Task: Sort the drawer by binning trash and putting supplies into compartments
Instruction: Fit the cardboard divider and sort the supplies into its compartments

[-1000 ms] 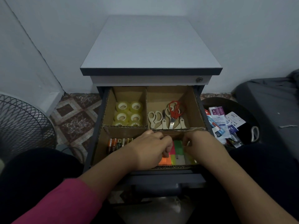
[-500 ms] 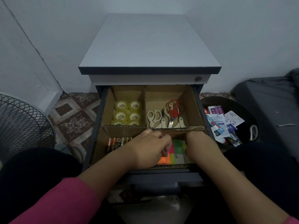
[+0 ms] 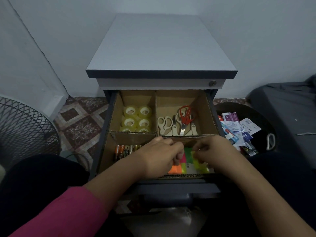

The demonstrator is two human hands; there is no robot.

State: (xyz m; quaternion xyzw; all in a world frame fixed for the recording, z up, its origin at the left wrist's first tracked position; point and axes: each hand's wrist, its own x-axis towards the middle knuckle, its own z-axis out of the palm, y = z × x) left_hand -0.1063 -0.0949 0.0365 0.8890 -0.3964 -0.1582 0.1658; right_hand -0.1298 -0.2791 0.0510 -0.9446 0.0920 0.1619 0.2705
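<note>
In the drawer (image 3: 109, 120): tape rolls (image 3: 136, 119), scissors (image 3: 177, 123), batteries (image 3: 125, 150), perhaps sticky notes (image 3: 185, 160).

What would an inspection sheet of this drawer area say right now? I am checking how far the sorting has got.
Surface: open drawer with cardboard dividers, four compartments.
Job's things: tape rolls far left; scissors far right; batteries near left; coloured sticky notes near right.
Clutter: trash bin right of the cabinet, holding wrappers.
Hands: left hand and right hand both over the sticky notes, fingers curled among them; the exact grip is hidden.
Cables: a dark cable on the floor at left.
Surroundings: cabinet top; wire mesh basket left; patterned tile floor.
</note>
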